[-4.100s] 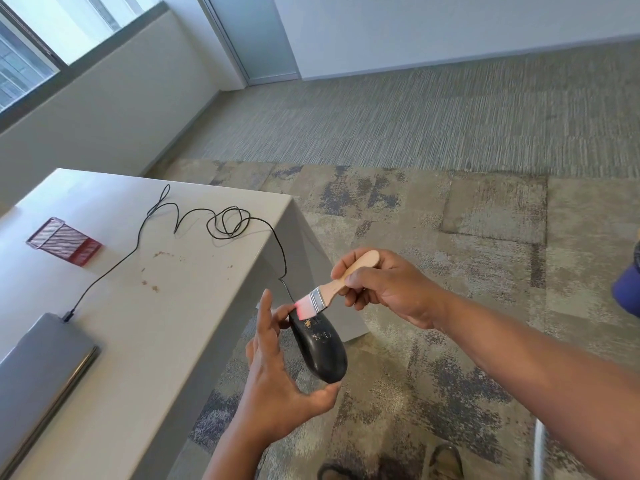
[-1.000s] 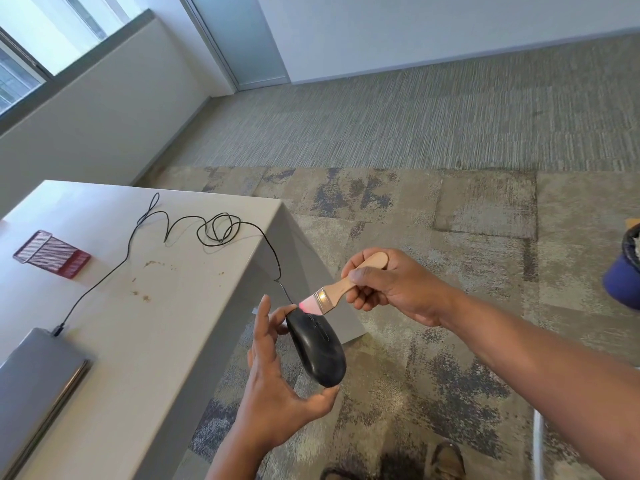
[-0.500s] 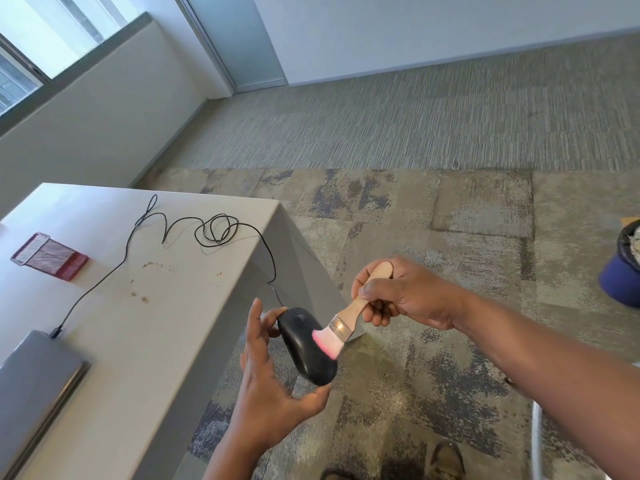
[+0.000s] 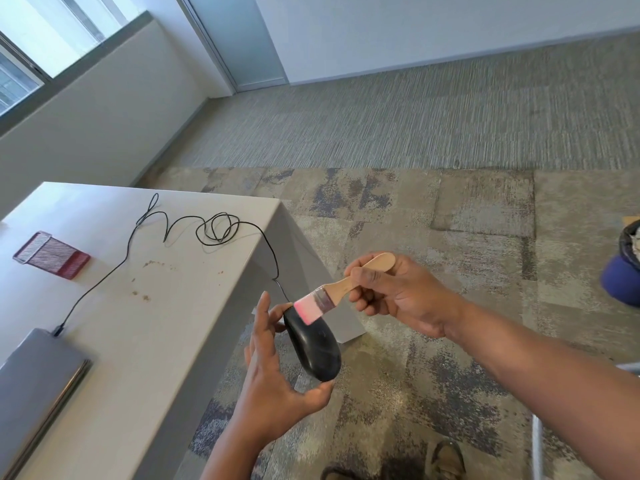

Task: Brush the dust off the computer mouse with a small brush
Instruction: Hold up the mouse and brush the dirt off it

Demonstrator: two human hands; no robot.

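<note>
My left hand (image 4: 273, 382) holds a black computer mouse (image 4: 313, 348) in the air, just off the right edge of the white table (image 4: 145, 341), gripped between thumb and fingertips. Its black cable (image 4: 214, 230) runs back over the tabletop in loops. My right hand (image 4: 398, 296) grips the wooden handle of a small brush (image 4: 341, 289). The pink bristles rest on the front end of the mouse.
A closed grey laptop (image 4: 38, 382) lies at the table's near left with the cable plugged in. A red mesh holder (image 4: 52, 254) lies further back. Brown crumbs (image 4: 152, 265) dot the tabletop. A blue bin (image 4: 623, 271) stands on the carpet at the right.
The brush has swept from the right side of the mouse back up to its front end. My left hand has kept the mouse in the same place.
</note>
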